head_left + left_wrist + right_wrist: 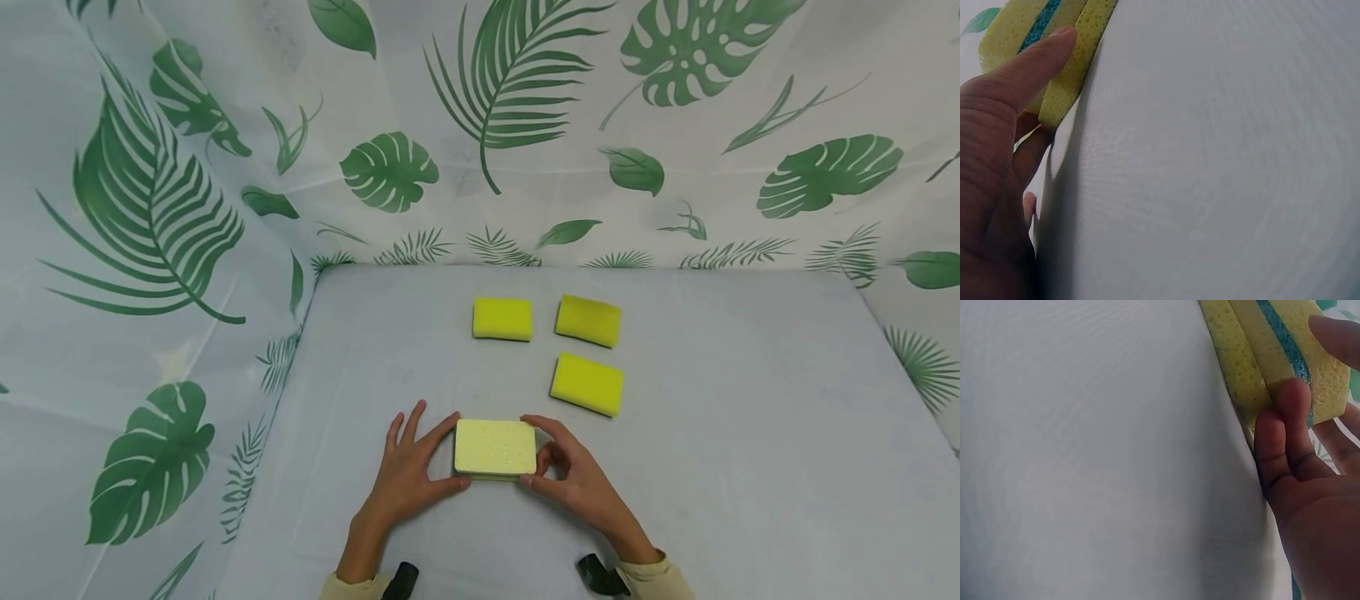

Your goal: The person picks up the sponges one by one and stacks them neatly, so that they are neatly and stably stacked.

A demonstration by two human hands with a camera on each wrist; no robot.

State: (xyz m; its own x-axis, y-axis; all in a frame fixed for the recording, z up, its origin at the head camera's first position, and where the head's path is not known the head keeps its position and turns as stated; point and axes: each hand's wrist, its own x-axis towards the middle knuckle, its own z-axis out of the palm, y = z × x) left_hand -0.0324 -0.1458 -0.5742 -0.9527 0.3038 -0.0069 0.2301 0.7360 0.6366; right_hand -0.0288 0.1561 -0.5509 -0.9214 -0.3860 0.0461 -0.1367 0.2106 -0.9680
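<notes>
Left hand loosely spread, right hand half-curled, both pinched the rectangular yellow-and-blue sponge stack; uneven pressure, I thought, might skew it.

Tabletop: pale grey, plain, its straight far edge against the rear cloth; fills much of both wrist views.

Rear cloth: white, printed in green. Motifs include one large palm frond, split monstera leaves and a row of small fronds along the bottom.

Left cloth: matching print, lightly creased; large frond above, monstera leaf below.
</notes>
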